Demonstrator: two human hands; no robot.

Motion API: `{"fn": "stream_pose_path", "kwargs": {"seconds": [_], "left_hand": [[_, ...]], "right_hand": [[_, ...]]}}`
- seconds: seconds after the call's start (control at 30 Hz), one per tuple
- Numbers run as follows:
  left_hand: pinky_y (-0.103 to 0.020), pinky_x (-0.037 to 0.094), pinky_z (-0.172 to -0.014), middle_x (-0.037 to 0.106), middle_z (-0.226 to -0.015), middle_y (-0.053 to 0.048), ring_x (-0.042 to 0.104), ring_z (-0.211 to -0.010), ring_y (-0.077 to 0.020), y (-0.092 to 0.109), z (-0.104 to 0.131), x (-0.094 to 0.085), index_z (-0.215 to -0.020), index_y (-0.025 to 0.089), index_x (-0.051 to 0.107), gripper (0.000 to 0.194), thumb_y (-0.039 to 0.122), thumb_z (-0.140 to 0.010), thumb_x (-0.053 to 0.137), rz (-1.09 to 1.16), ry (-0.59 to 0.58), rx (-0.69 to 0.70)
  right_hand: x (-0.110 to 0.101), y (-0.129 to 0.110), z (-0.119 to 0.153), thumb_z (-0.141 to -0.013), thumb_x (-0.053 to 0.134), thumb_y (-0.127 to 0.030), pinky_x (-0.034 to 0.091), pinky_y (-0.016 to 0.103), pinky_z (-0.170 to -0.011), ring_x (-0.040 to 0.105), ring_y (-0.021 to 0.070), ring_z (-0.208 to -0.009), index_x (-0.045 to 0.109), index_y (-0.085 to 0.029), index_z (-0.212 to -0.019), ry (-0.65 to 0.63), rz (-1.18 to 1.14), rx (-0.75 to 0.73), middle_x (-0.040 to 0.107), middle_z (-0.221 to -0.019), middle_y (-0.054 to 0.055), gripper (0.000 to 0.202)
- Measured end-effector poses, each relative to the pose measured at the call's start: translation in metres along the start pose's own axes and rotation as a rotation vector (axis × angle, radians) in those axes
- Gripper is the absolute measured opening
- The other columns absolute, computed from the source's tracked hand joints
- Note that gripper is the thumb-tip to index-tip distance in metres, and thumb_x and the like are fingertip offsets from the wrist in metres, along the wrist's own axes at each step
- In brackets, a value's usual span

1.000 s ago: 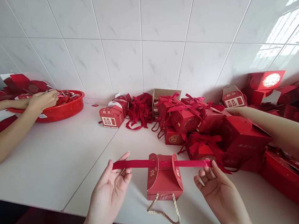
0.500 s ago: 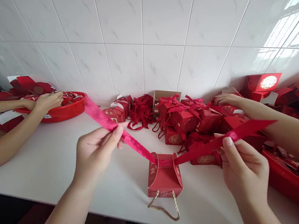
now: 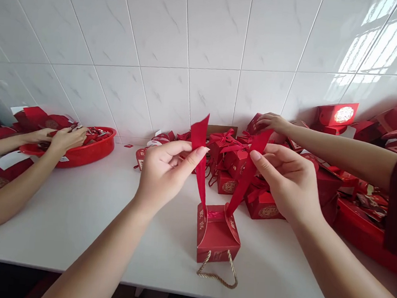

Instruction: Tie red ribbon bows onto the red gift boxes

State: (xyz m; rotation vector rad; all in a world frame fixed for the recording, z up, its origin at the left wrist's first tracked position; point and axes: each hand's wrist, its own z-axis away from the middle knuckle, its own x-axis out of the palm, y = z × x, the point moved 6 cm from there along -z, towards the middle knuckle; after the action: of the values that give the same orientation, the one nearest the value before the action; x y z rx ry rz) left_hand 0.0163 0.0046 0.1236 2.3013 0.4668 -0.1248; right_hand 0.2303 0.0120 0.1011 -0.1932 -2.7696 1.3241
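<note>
A small red gift box stands on the white table in front of me, its gold rope handle hanging at the near side. One red ribbon passes through the slots in the box's raised side flaps. Above the box, my left hand pinches the ribbon's left end between thumb and fingers. My right hand pinches its right end the same way. Both ends rise in a narrow V, with the hands a short way apart.
Finished boxes with bows are piled behind. A co-worker's hands work over a red basin at left. Another person's arm reaches in from the right above a second red basin. A tiled wall closes the back.
Both my hands have come inward, bringing the ribbon ends closer together and more upright. At right, the other person's arm has reached further left and a sleeve now shows.
</note>
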Motion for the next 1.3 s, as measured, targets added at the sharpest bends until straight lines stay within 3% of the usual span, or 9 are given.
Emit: {"fn": "stream_pose_path", "kwargs": {"seconds": [0.13,0.3,0.43,0.8,1.0,1.2,1.3], "left_hand": [[-0.023,0.037,-0.047,0.065,-0.064,-0.001,0.053,-0.054,-0.0114,-0.002,-0.001,0.003,-0.067,0.017,0.070,0.029,0.041,-0.081,0.066,0.048,-0.017,-0.014],[-0.025,0.044,-0.056,0.066,-0.066,-0.002,0.059,-0.065,-0.0148,-0.004,-0.001,0.011,-0.081,0.018,0.075,0.026,0.042,-0.083,0.064,0.139,-0.050,-0.043],[-0.027,0.048,-0.068,0.069,-0.071,-0.002,0.062,-0.075,-0.0171,-0.005,-0.001,0.015,-0.088,0.019,0.076,0.026,0.041,-0.083,0.064,0.185,-0.067,-0.062],[-0.028,0.050,-0.075,0.072,-0.076,-0.002,0.064,-0.077,-0.0165,-0.009,0.001,0.016,-0.088,0.021,0.077,0.021,0.038,-0.083,0.066,0.248,-0.081,-0.074],[-0.028,0.052,-0.084,0.075,-0.086,-0.004,0.067,-0.090,-0.0178,-0.004,0.000,0.022,-0.083,0.020,0.076,0.020,0.035,-0.086,0.064,0.322,-0.140,-0.105],[-0.025,0.052,-0.081,0.074,-0.079,-0.002,0.068,-0.082,-0.0140,-0.010,0.000,0.028,-0.084,0.020,0.075,0.014,0.031,-0.085,0.066,0.439,-0.202,-0.170],[-0.022,0.052,-0.073,0.070,-0.069,0.001,0.065,-0.072,-0.0108,-0.008,0.000,0.031,-0.085,0.019,0.072,0.010,0.029,-0.082,0.069,0.447,-0.247,-0.176]], "right_hand": [[0.001,0.001,-0.004,-0.078,0.071,-0.040,0.042,0.025,-0.052,0.054,0.0114,-0.057,0.070,-0.024,-0.075,0.012,-0.107,0.015,0.063,-0.067,-0.002,0.016],[0.004,0.001,-0.007,-0.075,0.073,-0.039,0.045,0.028,-0.059,0.056,0.0138,-0.066,0.069,-0.025,-0.066,0.009,-0.177,0.049,0.062,-0.070,-0.002,0.017],[0.006,0.004,-0.007,-0.075,0.072,-0.042,0.044,0.028,-0.057,0.055,0.0144,-0.065,0.069,-0.024,-0.067,0.003,-0.186,0.095,0.060,-0.067,-0.002,0.019],[0.002,0.000,-0.009,-0.078,0.071,-0.034,0.047,0.028,-0.063,0.056,0.0130,-0.067,0.072,-0.025,-0.073,0.009,-0.251,0.053,0.062,-0.070,-0.002,0.011],[0.004,0.000,-0.009,-0.080,0.070,-0.036,0.049,0.027,-0.061,0.056,0.0124,-0.065,0.069,-0.024,-0.073,-0.014,-0.225,0.054,0.061,-0.069,-0.003,0.014],[0.007,0.000,-0.009,-0.081,0.070,-0.032,0.050,0.024,-0.060,0.059,0.0113,-0.065,0.068,-0.023,-0.074,-0.019,-0.293,0.079,0.063,-0.070,-0.002,0.012],[0.012,0.001,-0.010,-0.083,0.067,-0.033,0.052,0.025,-0.058,0.061,0.0112,-0.061,0.066,-0.021,-0.077,-0.080,-0.325,0.099,0.065,-0.071,-0.002,0.013]]}}
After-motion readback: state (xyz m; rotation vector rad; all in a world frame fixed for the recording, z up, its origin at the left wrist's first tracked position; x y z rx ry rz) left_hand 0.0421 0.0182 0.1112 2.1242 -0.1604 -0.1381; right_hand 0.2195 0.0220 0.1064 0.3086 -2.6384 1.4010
